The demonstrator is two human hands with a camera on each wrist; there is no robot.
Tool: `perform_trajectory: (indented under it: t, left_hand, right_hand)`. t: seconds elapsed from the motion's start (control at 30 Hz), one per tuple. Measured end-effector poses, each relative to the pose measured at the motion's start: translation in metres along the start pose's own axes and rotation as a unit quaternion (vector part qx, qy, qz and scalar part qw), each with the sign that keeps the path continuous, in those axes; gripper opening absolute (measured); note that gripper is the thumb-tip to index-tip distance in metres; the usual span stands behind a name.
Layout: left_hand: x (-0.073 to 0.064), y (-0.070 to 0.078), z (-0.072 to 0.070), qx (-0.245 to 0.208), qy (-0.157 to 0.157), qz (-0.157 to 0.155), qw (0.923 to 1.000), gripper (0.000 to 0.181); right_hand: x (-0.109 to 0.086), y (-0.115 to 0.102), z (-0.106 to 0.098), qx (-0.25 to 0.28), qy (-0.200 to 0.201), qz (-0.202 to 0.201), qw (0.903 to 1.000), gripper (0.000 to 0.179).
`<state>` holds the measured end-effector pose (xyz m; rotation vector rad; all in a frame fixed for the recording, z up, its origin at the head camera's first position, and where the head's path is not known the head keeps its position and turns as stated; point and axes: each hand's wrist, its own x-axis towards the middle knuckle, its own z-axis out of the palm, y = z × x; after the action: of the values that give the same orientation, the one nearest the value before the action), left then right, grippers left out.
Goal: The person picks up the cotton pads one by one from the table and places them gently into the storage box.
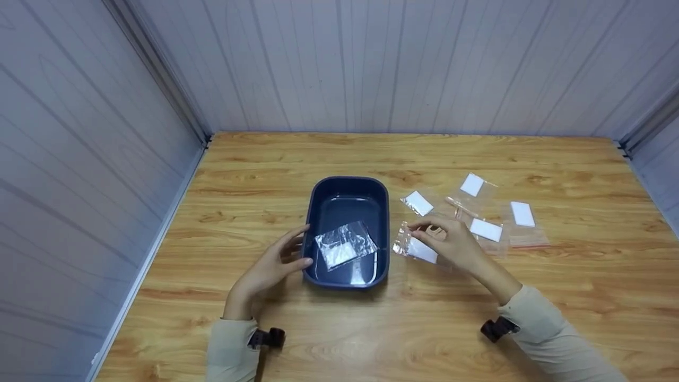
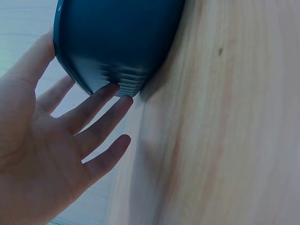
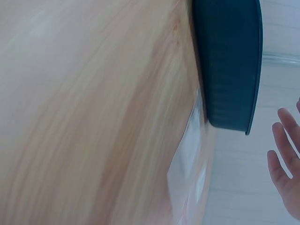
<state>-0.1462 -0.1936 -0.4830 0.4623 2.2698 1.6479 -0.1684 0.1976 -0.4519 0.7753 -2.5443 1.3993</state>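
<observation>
The right hand (image 1: 453,244) grips nothing: its thumb and forefinger curve loosely, tips apart, over a clear bag (image 1: 423,250) with a white rectangle inside, which lies right of centre in the head view. The left hand (image 1: 273,262) is spread, its relaxed fingers touching the outer left side of a dark blue tray (image 1: 348,208) without closing round it; the left wrist view shows them against the ribbed wall. The tray stands upright at the middle of the frame, and in its lower half a crinkled bag (image 1: 346,245) lies tilted. Around the right hand, toward the right of the frame, lie four more bags with white rectangles: an upper-left one (image 1: 418,202), a top one (image 1: 472,184), a middle one (image 1: 486,230) and a red-edged one (image 1: 522,214) farthest right. All rest on a wood-grain table (image 1: 403,339). Pale sleeves (image 1: 546,323) with black wrist devices (image 1: 498,329) occupy the lower corners; grey-white panels (image 1: 318,69) fill the top.
</observation>
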Motion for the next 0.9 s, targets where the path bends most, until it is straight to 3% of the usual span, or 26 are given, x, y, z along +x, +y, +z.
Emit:
perform_trajectory:
  t: [0.27,0.9]
  left_hand:
    - [-0.001,0.000,0.000,-0.003,0.003,-0.004,1.0000,0.074]
    - [0.000,0.003,0.001,-0.006,0.002,0.001,1.0000,0.073]
  right_hand:
    - [-0.005,0.012,-0.010,0.000,-0.014,-0.037,0.9992,0.014]
    - [-0.027,0.029,-0.030,-0.047,-0.068,0.048,0.9954,0.020]
